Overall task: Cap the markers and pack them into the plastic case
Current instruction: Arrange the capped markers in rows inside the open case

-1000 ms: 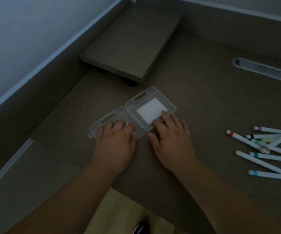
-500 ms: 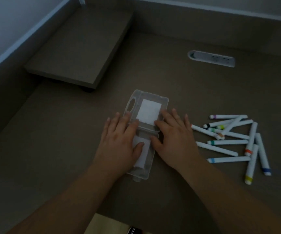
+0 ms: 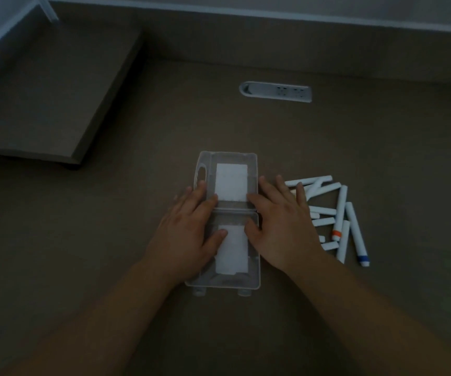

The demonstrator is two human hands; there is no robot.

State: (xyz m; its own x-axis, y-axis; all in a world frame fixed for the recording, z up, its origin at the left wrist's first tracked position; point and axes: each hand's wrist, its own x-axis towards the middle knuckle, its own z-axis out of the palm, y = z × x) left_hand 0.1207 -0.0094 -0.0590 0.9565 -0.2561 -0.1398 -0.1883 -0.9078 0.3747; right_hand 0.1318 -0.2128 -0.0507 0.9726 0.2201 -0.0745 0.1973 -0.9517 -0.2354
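Hands lie flat, fingers straight — left hand (image 3: 189,234) and right hand (image 3: 284,226) press the open plastic case (image 3: 255,278) between them; markers (image 3: 341,210) just beyond the right.

light: dim | surface: brown desk (image 3: 137,267) | far left: raised shelf (image 3: 42,90) on small dark feet | far centre: grey socket strip (image 3: 275,92) set into desk | behind: low brown back panel (image 3: 246,36), pale wall (image 3: 381,6) above

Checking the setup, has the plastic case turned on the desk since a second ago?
Yes. The plastic case turned: its hinge now runs parallel to the power socket strip.
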